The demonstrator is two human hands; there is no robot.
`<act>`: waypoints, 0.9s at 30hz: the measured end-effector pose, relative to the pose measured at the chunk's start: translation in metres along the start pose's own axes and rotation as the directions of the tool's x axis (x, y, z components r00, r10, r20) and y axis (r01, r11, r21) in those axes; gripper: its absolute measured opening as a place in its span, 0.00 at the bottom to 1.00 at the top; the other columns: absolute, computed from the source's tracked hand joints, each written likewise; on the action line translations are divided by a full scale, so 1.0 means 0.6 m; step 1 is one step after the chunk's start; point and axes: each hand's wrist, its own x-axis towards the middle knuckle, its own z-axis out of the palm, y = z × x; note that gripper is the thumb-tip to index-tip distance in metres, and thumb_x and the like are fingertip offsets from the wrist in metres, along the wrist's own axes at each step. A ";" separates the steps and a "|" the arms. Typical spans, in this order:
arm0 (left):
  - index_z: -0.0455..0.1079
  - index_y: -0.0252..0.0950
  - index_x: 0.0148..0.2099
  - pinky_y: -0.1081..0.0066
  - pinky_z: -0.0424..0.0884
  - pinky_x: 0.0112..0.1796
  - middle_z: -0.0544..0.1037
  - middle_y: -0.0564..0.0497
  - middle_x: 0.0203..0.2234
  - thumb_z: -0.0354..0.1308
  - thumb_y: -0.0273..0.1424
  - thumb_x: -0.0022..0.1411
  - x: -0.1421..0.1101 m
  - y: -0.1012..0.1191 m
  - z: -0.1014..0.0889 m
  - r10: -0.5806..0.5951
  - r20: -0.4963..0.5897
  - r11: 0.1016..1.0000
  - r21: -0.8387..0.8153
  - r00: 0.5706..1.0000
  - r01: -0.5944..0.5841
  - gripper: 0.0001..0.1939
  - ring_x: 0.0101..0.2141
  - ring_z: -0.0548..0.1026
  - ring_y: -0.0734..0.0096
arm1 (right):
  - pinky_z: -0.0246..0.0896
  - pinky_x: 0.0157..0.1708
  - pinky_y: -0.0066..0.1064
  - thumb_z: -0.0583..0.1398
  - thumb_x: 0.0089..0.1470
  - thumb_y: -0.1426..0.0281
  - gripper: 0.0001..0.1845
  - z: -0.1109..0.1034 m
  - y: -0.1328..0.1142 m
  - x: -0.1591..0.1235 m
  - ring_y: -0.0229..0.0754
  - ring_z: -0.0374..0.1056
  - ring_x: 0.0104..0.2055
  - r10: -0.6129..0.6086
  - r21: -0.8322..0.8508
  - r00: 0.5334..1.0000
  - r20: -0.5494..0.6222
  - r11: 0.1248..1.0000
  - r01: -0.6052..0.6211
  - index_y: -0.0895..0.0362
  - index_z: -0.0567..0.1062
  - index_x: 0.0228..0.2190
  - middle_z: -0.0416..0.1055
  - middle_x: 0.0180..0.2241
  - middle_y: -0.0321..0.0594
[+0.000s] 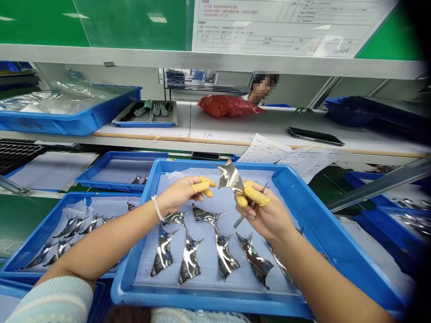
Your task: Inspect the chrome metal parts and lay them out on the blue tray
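Note:
Yellow finger cots cover fingertips on both my hands. Between thumb and fingers, my right hand (257,206) grips a shiny curved metal part (230,176) with pointed corners, raised above a large blue tray (129,269). A thin grey strip (239,221) shows beneath that hand; whether it is held, I cannot tell. My left hand (188,193) is a short way left of the held part, fingers stretched toward it and apart from it, with nothing in them. Several similar metal parts (190,260) lie on the tray's white lining, some hidden under my right forearm.
To the left, another blue tray (10,269) holds more metal parts. On the shelf ahead are a small tray of tools (144,124), a red bag (232,106) and a phone (315,136). Paper sheets (266,150) hang at the shelf edge. A person (259,89) is beyond.

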 end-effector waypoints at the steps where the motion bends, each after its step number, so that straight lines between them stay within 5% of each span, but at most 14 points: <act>1: 0.72 0.32 0.37 0.75 0.61 0.28 0.74 0.51 0.26 0.61 0.36 0.54 0.001 0.001 -0.001 0.044 -0.037 0.997 0.068 0.998 -0.042 0.12 0.23 0.66 0.79 | 0.40 0.17 0.26 0.62 0.47 0.59 0.17 -0.010 -0.003 0.006 0.29 0.45 0.14 -0.054 -0.123 0.998 -0.037 0.991 0.049 0.56 0.64 0.19 0.62 0.17 0.31; 3: 0.72 0.34 0.37 0.74 0.62 0.29 0.74 0.52 0.25 0.59 0.34 0.55 0.003 0.002 -0.005 0.184 -0.104 0.971 0.177 0.978 -0.163 0.09 0.25 0.67 0.77 | 0.46 0.19 0.26 0.57 0.52 0.60 0.14 -0.026 -0.003 0.020 0.33 0.52 0.17 -0.140 -0.565 0.988 -0.061 0.821 0.082 0.55 0.64 0.21 0.63 0.19 0.32; 5: 0.72 0.34 0.36 0.74 0.62 0.29 0.73 0.52 0.25 0.57 0.33 0.56 0.007 0.002 -0.010 0.311 -0.131 0.931 0.239 0.941 -0.275 0.09 0.26 0.67 0.76 | 0.53 0.24 0.28 0.53 0.55 0.64 0.11 -0.035 0.004 0.034 0.37 0.61 0.23 -0.127 -0.910 0.991 -0.033 0.414 0.023 0.56 0.67 0.25 0.67 0.23 0.36; 7: 0.73 0.34 0.37 0.74 0.62 0.28 0.73 0.52 0.25 0.57 0.34 0.56 0.012 0.000 -0.018 0.364 -0.133 0.909 0.266 0.922 -0.320 0.10 0.26 0.67 0.75 | 0.56 0.29 0.30 0.53 0.54 0.69 0.07 -0.035 0.018 0.049 0.42 0.66 0.29 -0.041 -0.996 0.999 -0.028 0.082 -0.024 0.56 0.70 0.28 0.71 0.26 0.39; 12: 0.72 0.33 0.36 0.75 0.62 0.27 0.72 0.51 0.24 0.56 0.35 0.55 0.023 -0.003 -0.034 0.411 -0.158 0.884 0.312 0.898 -0.349 0.11 0.26 0.68 0.75 | 0.61 0.38 0.38 0.58 0.54 0.71 0.06 -0.016 0.061 0.084 0.47 0.69 0.38 0.130 -0.975 0.990 -0.053 -0.223 -0.023 0.60 0.74 0.32 0.73 0.33 0.44; 16: 0.72 0.33 0.36 0.75 0.62 0.26 0.72 0.52 0.22 0.55 0.33 0.55 0.024 -0.005 -0.039 0.482 -0.168 0.835 0.384 0.860 -0.394 0.10 0.26 0.68 0.74 | 0.63 0.43 0.42 0.59 0.57 0.63 0.13 -0.002 0.077 0.106 0.43 0.68 0.41 0.224 -0.943 0.971 -0.079 -0.332 -0.001 0.61 0.73 0.37 0.71 0.39 0.42; 21: 0.73 0.33 0.37 0.75 0.62 0.27 0.72 0.52 0.21 0.55 0.33 0.56 0.022 0.000 -0.049 0.555 -0.192 0.786 0.439 0.810 -0.435 0.10 0.25 0.68 0.74 | 0.62 0.37 0.37 0.55 0.59 0.59 0.17 -0.005 0.032 0.107 0.46 0.69 0.40 0.157 -0.945 0.983 -0.089 -0.326 -0.034 0.59 0.74 0.38 0.74 0.37 0.45; 24: 0.73 0.33 0.38 0.75 0.63 0.28 0.73 0.52 0.22 0.55 0.34 0.56 0.010 0.016 -0.070 0.615 -0.272 0.763 0.440 0.740 -0.473 0.11 0.25 0.69 0.74 | 0.58 0.29 0.33 0.53 0.59 0.60 0.16 -0.050 -0.023 0.070 0.49 0.71 0.37 0.076 -0.951 0.987 -0.139 -0.289 -0.111 0.57 0.76 0.37 0.76 0.34 0.47; 27: 0.73 0.34 0.40 0.74 0.66 0.32 0.76 0.50 0.27 0.55 0.36 0.56 -0.034 0.016 -0.106 0.644 -0.480 0.765 0.414 0.596 -0.493 0.13 0.30 0.71 0.73 | 0.56 0.24 0.32 0.54 0.58 0.63 0.13 -0.136 -0.073 -0.003 0.49 0.71 0.31 0.019 -0.955 0.983 -0.183 -0.241 -0.173 0.55 0.76 0.33 0.75 0.29 0.46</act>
